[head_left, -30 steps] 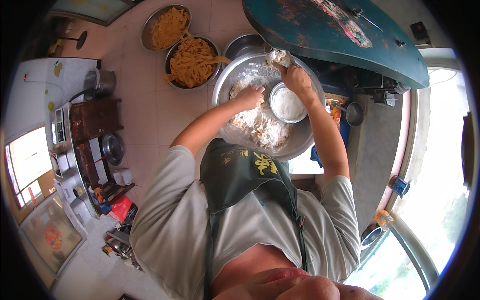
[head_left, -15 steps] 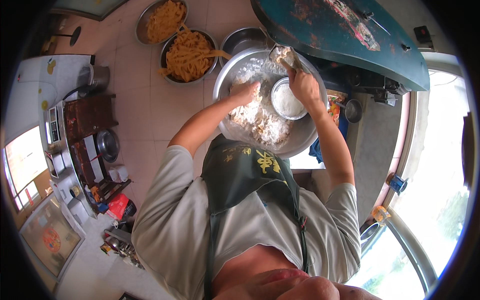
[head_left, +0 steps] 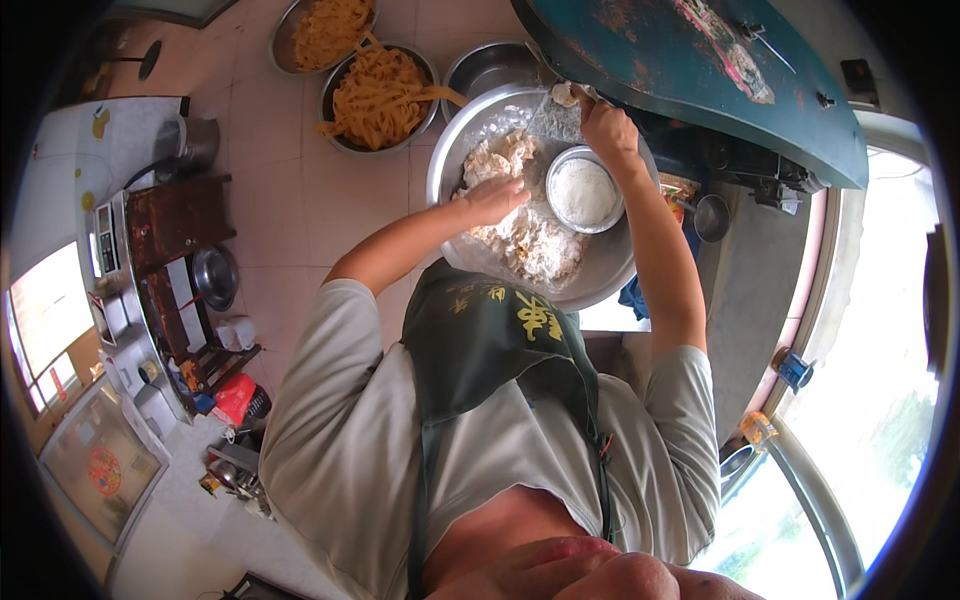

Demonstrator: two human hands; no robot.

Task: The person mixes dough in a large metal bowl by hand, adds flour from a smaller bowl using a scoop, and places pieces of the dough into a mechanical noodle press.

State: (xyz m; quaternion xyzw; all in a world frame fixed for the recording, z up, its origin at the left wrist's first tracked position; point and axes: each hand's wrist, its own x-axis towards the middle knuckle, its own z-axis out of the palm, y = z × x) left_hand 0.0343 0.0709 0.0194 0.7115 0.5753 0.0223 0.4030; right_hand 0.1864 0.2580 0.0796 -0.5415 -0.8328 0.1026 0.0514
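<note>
A large steel bowl (head_left: 438, 188) holds lumpy floury dough (head_left: 535, 252) and a small metal bowl of white powder (head_left: 582, 192) at its right. My left hand (head_left: 492, 200) rests over the dough on the left, fingers loosely extended and touching it. At the bowl's upper rim my right hand (head_left: 610, 130) grips a flat scraper-like tool with pale dough on its blade (head_left: 566, 94); the tool is partly hidden by my fingers.
Two bowls of yellow strips (head_left: 378, 97) and a steel bowl (head_left: 478, 70) stand beyond. A worn teal machine (head_left: 700, 90) overhangs at upper right, above a saucepan (head_left: 712, 218). A rusty cart (head_left: 180, 228) stands left; a window (head_left: 880, 330) is right.
My right hand and the tool have moved up and rightward toward the rim. My left hand has slid slightly down, its fingers looser, uncovering a dough lump at the bowl's upper left.
</note>
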